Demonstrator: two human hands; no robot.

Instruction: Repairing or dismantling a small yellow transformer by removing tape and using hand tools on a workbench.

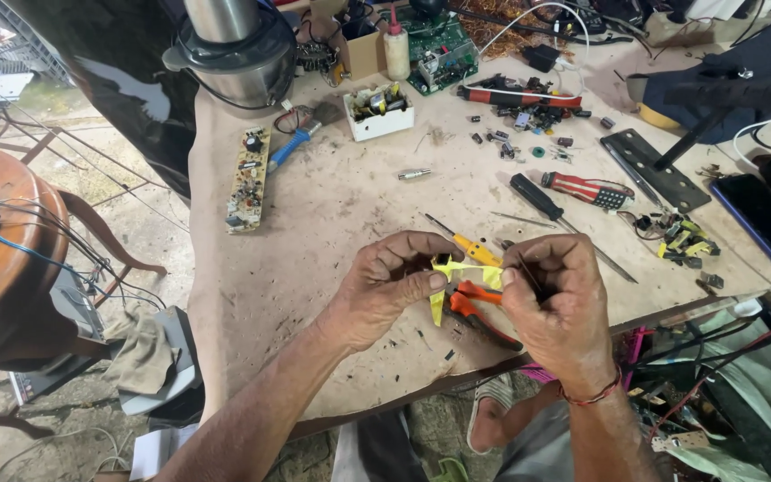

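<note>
Worktop (314, 232): broad, pale, stained and scuffed slab; its near edge runs under both wrists.
Metal pot (234, 49): round, shiny steel with a dark lid, at the far left corner.
Circuit board (249, 178): long narrow beige strip studded with small parts, near the left edge.
White box (378, 112): small open plastic box of loose parts, toward the far edge.
Black screwdriver (537, 198): matte black handle with a thin steel shaft, right of centre.
Left hand (390, 286): fingers curled, thumb and forefinger pinching the left end of the yellow tape.
Right hand (557, 308): closed, fingertips pinching something thin and dark; what exactly, I cannot tell. A red cord band circles the wrist.
Pliers (479, 312): orange and black grips, lying at the near edge, just beneath and between the hands.
Yellow tape (461, 272): thin, glossy, crumpled strip, stretched between the two hands above the pliers.
</note>
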